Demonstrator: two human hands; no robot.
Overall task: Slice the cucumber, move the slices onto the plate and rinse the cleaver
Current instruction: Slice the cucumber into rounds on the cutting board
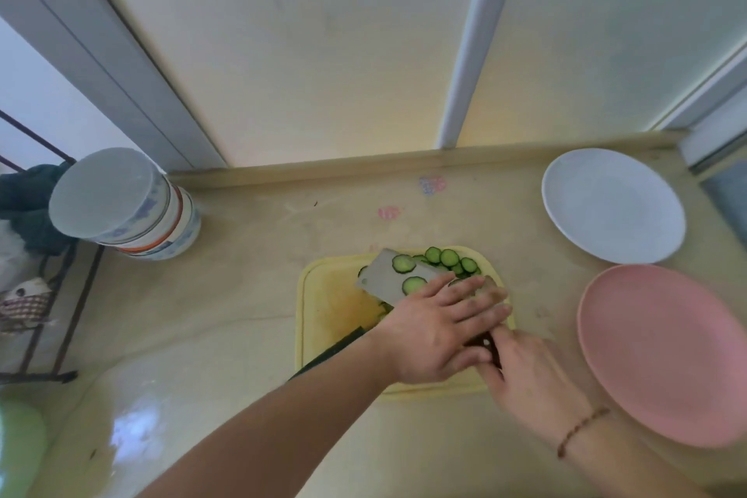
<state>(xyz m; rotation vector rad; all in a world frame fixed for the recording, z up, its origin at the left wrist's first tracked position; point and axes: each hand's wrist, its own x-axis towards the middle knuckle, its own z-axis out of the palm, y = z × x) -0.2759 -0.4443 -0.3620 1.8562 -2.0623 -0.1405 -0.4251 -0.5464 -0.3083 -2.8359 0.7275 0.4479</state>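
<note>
On the yellow cutting board (323, 315) lie several green cucumber slices (448, 261), with two more on the flat of the cleaver (390, 277). The cleaver blade lies tilted over the board. My right hand (529, 372) grips its dark handle at the board's near right. My left hand (440, 325) reaches across with fingers straight, lying flat over the slices and the blade's right part. A dark uncut cucumber piece (335, 348) shows under my left forearm. A pink plate (667, 356) and a white plate (614, 206) sit to the right.
A stack of patterned bowls (129, 210) stands upside down at the back left, beside a dark wire rack (48, 295). A green object (18, 449) is at the near left edge. A window wall runs behind the beige counter (226, 295).
</note>
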